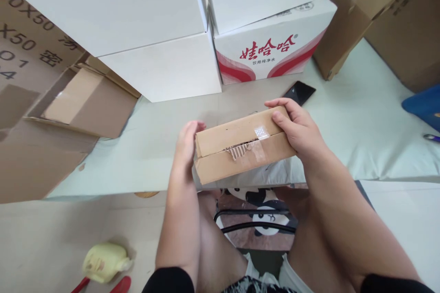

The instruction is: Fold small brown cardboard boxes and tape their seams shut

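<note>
A small brown cardboard box (237,165) is held between both hands, tilted, above the front of the pale green cloth surface. Its top seam has a torn strip showing corrugated ridges, and a piece of clear tape lies across it. My right hand (297,126) grips the box's right end, thumb on the upper face, other fingers behind. At the left end, my left hand (189,142) is pressed along the side, its fingertips mostly hidden behind the box. A black phone (299,92) lies on the cloth just beyond my right hand.
White boxes (165,68) and a red-and-white carton (268,55) stand at the back. Open brown cartons (99,100) flank the left, with more cardboard (347,18) at right. A blue object (422,105) sits far right. A yellow bottle (105,262) lies on the floor.
</note>
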A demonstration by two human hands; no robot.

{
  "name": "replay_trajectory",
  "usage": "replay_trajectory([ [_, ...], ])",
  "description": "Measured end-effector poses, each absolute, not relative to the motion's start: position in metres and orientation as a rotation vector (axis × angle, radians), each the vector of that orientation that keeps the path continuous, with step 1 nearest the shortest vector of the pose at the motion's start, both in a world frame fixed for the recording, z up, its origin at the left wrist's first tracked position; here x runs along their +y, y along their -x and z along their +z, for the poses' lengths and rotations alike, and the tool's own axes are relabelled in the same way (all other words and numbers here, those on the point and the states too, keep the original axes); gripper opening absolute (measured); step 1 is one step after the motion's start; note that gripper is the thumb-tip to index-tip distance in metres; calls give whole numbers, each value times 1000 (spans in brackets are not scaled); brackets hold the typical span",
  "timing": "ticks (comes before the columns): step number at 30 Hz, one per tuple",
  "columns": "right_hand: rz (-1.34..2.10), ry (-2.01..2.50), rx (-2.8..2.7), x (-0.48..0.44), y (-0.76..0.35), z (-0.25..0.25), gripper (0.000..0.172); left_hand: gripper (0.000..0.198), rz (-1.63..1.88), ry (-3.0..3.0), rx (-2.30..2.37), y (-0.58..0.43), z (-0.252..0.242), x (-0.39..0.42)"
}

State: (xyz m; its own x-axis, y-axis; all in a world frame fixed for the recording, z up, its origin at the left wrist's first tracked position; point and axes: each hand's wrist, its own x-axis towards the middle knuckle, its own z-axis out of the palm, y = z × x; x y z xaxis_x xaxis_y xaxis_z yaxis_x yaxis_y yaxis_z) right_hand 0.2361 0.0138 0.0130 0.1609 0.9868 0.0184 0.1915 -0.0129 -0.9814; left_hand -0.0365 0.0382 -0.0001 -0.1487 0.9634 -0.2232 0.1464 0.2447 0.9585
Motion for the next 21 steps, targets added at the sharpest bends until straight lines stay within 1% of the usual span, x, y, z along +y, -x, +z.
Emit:
replay_trajectory([
  [2,943,1451,-1250,16,-235,15,30,58,1152,-1169,1271,38,15,34],
  [3,930,1457,-1254,17,-234,16,31,59,1166,-1265,1142,38,22,31],
  [5,900,1438,-1256,19,-234,16,32,47,1078,-1526,1039,39,29,27],
  [7,833,1424,-1254,20,-236,12,33,36,977,-1718,1094,40,28,27],
  [8,753,1469,-1255,20,-238,8,35,34,962,-1753,1136,40,27,29],
  [9,639,1572,-1260,19,-240,5,37,34,974,-1752,1170,41,24,31],
  [11,383,1919,-1288,15,-246,-3,40,36,1010,-1714,1193,42,20,34],
  [13,273,2296,-1356,10,-251,-10,48,36,1014,-1700,1185,42,17,36],
  [15,383,2522,-1493,6,-255,-15,57,34,1005,-1707,1168,42,17,36],
  [16,450,2574,-1567,5,-257,-16,59,34,1006,-1712,1162,42,17,36],
  [21,586,2557,-1749,8,-261,-20,52,32,1016,-1751,1158,41,18,35],
])
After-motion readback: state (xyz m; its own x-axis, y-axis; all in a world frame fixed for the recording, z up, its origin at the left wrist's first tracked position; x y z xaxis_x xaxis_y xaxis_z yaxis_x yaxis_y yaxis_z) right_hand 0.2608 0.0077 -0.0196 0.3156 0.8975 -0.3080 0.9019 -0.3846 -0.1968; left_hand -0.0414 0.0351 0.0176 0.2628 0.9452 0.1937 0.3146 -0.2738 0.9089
